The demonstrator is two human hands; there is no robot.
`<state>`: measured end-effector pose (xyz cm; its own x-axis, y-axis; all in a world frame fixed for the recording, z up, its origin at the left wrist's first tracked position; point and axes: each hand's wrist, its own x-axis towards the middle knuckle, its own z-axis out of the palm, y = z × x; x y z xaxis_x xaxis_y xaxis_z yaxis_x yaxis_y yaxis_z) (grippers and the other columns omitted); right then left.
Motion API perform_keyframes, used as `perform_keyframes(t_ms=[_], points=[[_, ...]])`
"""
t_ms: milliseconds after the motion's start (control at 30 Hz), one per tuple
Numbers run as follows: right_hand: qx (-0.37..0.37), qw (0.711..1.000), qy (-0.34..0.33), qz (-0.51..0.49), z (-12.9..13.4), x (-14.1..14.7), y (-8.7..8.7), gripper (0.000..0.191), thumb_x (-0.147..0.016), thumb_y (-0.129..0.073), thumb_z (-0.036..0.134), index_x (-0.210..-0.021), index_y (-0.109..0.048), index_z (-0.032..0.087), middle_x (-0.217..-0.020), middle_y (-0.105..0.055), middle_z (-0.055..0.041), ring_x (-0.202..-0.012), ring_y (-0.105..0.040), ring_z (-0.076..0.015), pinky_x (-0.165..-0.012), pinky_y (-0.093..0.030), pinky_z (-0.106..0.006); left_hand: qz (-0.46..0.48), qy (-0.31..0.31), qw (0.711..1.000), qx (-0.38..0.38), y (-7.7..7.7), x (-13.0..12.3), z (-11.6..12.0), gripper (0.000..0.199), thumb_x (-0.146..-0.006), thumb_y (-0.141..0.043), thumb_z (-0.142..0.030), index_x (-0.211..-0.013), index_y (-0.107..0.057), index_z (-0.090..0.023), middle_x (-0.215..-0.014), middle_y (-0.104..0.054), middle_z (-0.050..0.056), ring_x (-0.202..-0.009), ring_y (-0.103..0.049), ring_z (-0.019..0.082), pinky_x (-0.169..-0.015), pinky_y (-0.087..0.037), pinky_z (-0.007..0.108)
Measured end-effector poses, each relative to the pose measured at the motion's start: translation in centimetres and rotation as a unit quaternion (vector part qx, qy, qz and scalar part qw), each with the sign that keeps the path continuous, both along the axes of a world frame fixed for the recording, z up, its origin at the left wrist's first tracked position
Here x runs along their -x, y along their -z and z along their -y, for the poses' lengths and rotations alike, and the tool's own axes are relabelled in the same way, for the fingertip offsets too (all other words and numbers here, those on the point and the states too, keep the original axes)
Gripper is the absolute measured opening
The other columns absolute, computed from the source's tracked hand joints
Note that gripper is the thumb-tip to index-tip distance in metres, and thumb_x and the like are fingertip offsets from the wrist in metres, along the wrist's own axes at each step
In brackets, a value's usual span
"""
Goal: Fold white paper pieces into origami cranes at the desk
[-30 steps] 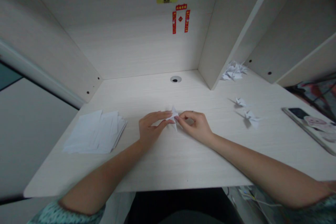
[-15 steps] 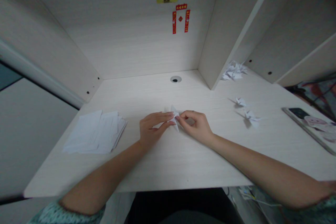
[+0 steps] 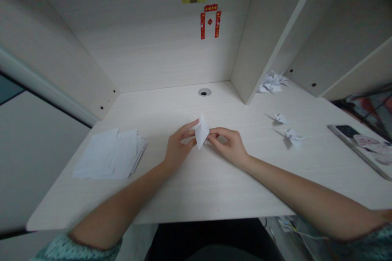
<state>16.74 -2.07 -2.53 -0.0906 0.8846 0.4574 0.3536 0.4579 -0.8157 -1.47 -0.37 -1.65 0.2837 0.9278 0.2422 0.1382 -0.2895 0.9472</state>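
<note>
A small folded white paper stands up between my two hands, a pale diamond shape above the desk. My left hand is at its left side, with the fingertips closed on its edge. At the lower right edge of the paper, my right hand pinches it between thumb and forefinger. The fingertips of both hands are partly hidden by the paper.
A stack of white paper sheets lies at the left. On the right are two folded paper pieces and a phone. More folded papers are heaped behind the upright divider.
The folded paper has been turned and lifted from lying flat, so a diamond-shaped face shows. My left fingers have moved off its top to its left edge. My right hand has hardly moved.
</note>
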Motion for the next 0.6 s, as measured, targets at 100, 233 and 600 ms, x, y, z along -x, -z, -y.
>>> perform_keyframes(t_ms=[100, 233, 600], points=[[0.049, 0.998, -0.018, -0.022, 0.1, 0.1, 0.2, 0.019, -0.083, -0.061, 0.035, -0.095, -0.066, 0.021, -0.074, -0.072, -0.0018, -0.067, -0.067, -0.0161, -0.064, -0.051, -0.026, 0.021, -0.024, 0.999, 0.003, -0.3, -0.1, 0.2, 0.046, -0.076, -0.069, -0.028, -0.12, -0.061, -0.02, -0.099, -0.074, 0.008, -0.09, -0.071, 0.021, -0.079, -0.056, 0.03], [0.061, 0.997, -0.037, -0.033, 0.3, 0.1, 0.1, 0.02, -0.086, -0.058, 0.035, -0.097, -0.065, 0.021, -0.075, -0.072, -0.0014, -0.067, -0.067, -0.0151, -0.066, -0.053, -0.025, 0.029, -0.044, 0.999, -0.012, 0.1, 0.0, -0.1, 0.034, -0.076, -0.069, -0.026, -0.109, -0.068, -0.02, -0.096, -0.075, 0.006, -0.085, -0.071, 0.019, -0.079, -0.056, 0.03], [0.044, 0.999, -0.004, -0.003, 0.4, 0.2, -0.4, 0.024, -0.088, -0.053, 0.036, -0.087, -0.071, 0.021, -0.074, -0.072, -0.002, -0.067, -0.067, -0.0159, -0.064, -0.052, -0.025, 0.012, -0.017, 0.999, -0.027, 0.9, 0.0, -0.4, 0.053, -0.074, -0.071, -0.026, -0.125, -0.059, -0.023, -0.09, -0.074, 0.003, -0.075, -0.069, 0.015, -0.07, -0.055, 0.026]])
